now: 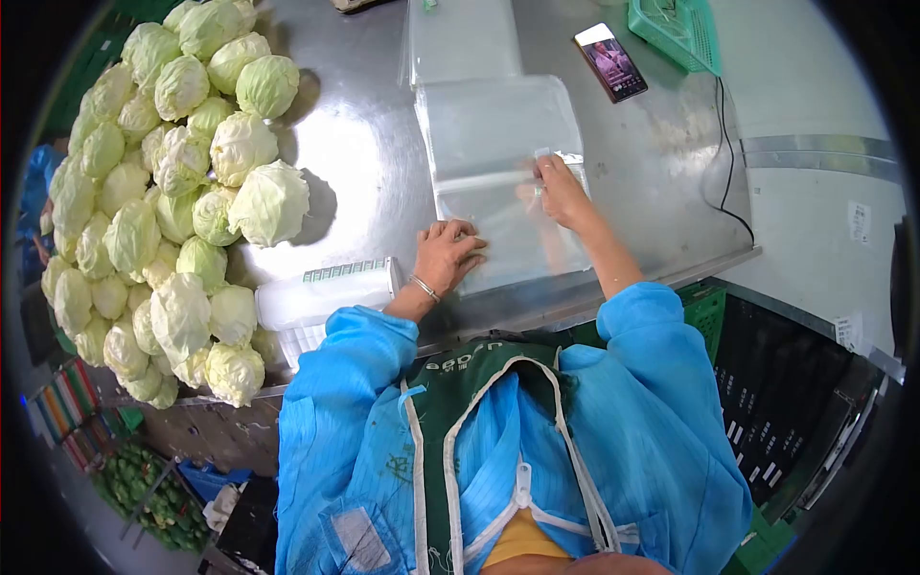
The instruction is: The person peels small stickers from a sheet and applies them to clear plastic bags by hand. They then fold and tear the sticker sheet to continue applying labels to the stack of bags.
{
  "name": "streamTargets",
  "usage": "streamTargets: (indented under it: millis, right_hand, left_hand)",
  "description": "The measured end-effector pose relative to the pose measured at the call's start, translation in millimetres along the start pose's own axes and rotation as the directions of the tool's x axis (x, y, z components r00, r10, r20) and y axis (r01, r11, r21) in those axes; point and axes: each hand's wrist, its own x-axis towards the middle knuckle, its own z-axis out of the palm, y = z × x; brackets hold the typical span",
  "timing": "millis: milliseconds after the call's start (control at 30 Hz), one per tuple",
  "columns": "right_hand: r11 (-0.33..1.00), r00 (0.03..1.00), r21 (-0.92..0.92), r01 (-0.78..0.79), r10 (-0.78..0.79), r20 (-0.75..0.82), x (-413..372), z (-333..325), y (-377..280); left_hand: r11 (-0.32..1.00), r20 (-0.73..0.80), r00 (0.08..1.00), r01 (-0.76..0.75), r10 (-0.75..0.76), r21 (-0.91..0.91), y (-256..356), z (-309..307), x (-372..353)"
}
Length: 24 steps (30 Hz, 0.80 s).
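Observation:
A stack of clear plastic bags [508,125] lies on the metal table in front of me. My right hand [565,195] is closed in a pinch on the top plastic bag near the stack's right side, where the film is creased and shiny. At the left edge of the stack, my left hand [448,254] rests with its fingers apart and slightly bent, touching the film. A bracelet circles the left wrist. Close to the left forearm lies a white roll [326,290] with a green printed strip, beside the heap of cabbages [182,182].
The steel table [374,125] carries more clear film [465,38] at the back. A lit phone [610,63] and a green plastic basket [677,34] sit at the back right. A black cable [725,153] runs down the right side. Dark crates [767,402] stand below the right edge.

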Motion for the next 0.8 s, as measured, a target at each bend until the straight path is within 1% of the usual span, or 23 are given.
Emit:
streamTargets:
  millis: [33, 100, 133, 167, 200, 233, 300, 333, 367, 433, 467, 500, 533, 567, 633, 667, 700, 733, 767, 800]
  right_hand:
    - [0.999, 0.998, -0.025, -0.022, 0.02, -0.066, -1, -2, 0]
    - [0.995, 0.977, -0.061, -0.073, 0.059, -0.203, -7, -10, 0]
    - [0.984, 0.968, 0.131, -0.119, 0.144, -0.206, -13, -24, 0]
    - [0.934, 0.954, 0.319, -0.162, 0.231, -0.193, -20, -44, 0]
    - [0.911, 0.933, 0.368, -0.187, 0.281, -0.223, -28, -59, 7]
    - [0.884, 0.908, 0.417, -0.21, 0.334, -0.252, -37, -71, 13]
    - [0.693, 0.871, 0.703, -0.158, 0.433, -0.231, -55, -95, 15]
    - [0.569, 0.855, 0.815, -0.111, 0.472, -0.213, -60, -101, 14]
    - [0.534, 0.829, 0.84, -0.097, 0.511, -0.228, -64, -101, 12]
    - [0.457, 0.781, 0.887, -0.064, 0.576, -0.24, -69, -94, 7]
    - [0.438, 0.784, 0.894, -0.092, 0.585, -0.206, -72, -84, 6]
    - [0.419, 0.792, 0.9, -0.122, 0.588, -0.166, -75, -71, 6]
    - [0.396, 0.802, 0.905, -0.155, 0.585, -0.119, -75, -60, 1]
    - [0.392, 0.839, 0.892, -0.228, 0.543, -0.024, -78, -49, -6]
    - [0.396, 0.883, 0.839, -0.372, 0.429, 0.189, -81, -22, -29]
    - [0.37, 0.87, 0.808, -0.458, 0.375, 0.321, -80, -11, -46]
    - [0.356, 0.838, 0.764, -0.538, 0.32, 0.442, -80, -4, -65]
    - [0.349, 0.791, 0.71, -0.611, 0.27, 0.549, -77, 4, -81]
    - [0.316, 0.765, 0.7, -0.64, 0.184, 0.617, -71, 15, -96]
    - [0.286, 0.731, 0.684, -0.671, 0.101, 0.675, -65, 27, -113]
  left_hand:
    - [0.999, 0.049, 0.999, 0.015, -0.016, 0.032, -4, 0, 4]
    - [0.999, 0.012, 1.0, -0.019, 0.018, 0.046, -5, -3, 13]
    - [0.998, 0.002, 0.999, -0.034, 0.034, 0.051, -4, -5, 15]
    - [0.977, -0.031, 0.993, 0.105, -0.113, -0.186, -6, -5, 19]
    - [0.883, -0.027, 0.966, 0.224, -0.258, -0.413, -9, -4, 27]
    - [0.723, 0.013, 0.92, 0.316, -0.391, -0.614, -10, -10, 39]
    - [0.562, 0.009, 0.879, 0.312, -0.476, -0.766, -12, -36, 74]
    - [0.568, -0.032, 0.879, 0.279, -0.476, -0.774, -19, -41, 91]
    - [0.576, -0.078, 0.876, 0.244, -0.476, -0.78, -27, -45, 109]
    - [0.615, -0.12, 0.81, 0.329, -0.574, -0.716, -47, -55, 139]
    - [0.605, -0.242, 0.76, 0.238, -0.603, -0.76, -54, -57, 145]
    - [0.6, -0.359, 0.686, 0.143, -0.633, -0.787, -60, -56, 150]
    - [0.605, -0.467, 0.588, 0.048, -0.66, -0.795, -67, -59, 148]
    - [0.622, -0.487, 0.631, -0.008, -0.604, -0.783, -77, -63, 137]
    - [0.643, -0.435, 0.71, 0.032, -0.554, -0.765, -73, -89, 93]
    - [0.624, -0.351, 0.725, 0.137, -0.593, -0.77, -74, -102, 65]
    - [0.69, -0.389, 0.713, 0.182, -0.583, -0.701, -70, -119, 36]
    - [0.681, -0.424, 0.671, 0.167, -0.608, -0.713, -79, -123, 6]
    - [0.673, -0.456, 0.632, 0.143, -0.627, -0.726, -89, -127, -23]
    - [0.737, -0.523, 0.584, 0.209, -0.621, -0.643, -89, -139, -50]
